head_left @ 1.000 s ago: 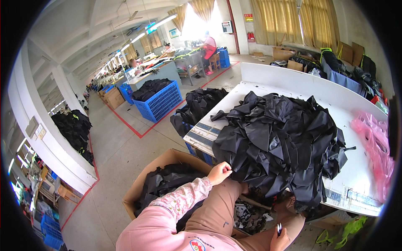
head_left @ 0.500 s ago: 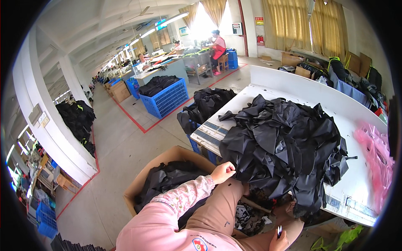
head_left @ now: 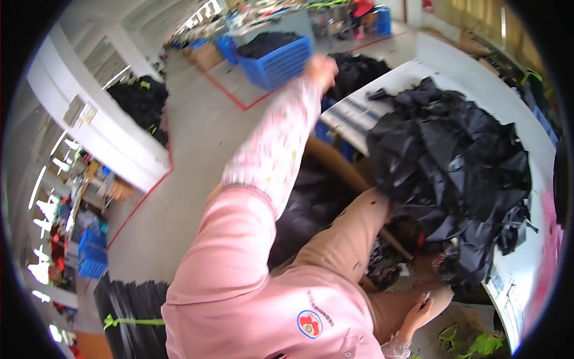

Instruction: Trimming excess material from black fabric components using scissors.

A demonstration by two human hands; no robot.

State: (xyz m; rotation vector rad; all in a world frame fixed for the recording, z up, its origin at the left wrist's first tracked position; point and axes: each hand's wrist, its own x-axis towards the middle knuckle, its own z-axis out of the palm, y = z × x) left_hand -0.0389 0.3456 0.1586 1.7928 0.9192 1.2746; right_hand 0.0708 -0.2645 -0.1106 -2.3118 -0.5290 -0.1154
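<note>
My left hand is stretched far forward in a pink patterned sleeve. Motion smears its fingers, so their pose cannot be made out. In the picture it overlaps the edge of a blue crate, close to a heap of black cloth beside the table. Low on the right, my right hand rests by my knee, closed around small thread snips. A big pile of black fabric pieces covers much of the white table and hangs over its near edge.
A cardboard box with black fabric stands left of my legs. Ahead is a blue crate of dark cloth. A white pillar rises at left. Tied black pieces stand behind my left side. Pink plastic lies at the table's right.
My left hand has swung from the fabric pile's near edge forward and up, away from the table. The view has tilted down and turned left. My right hand still holds the snips.
</note>
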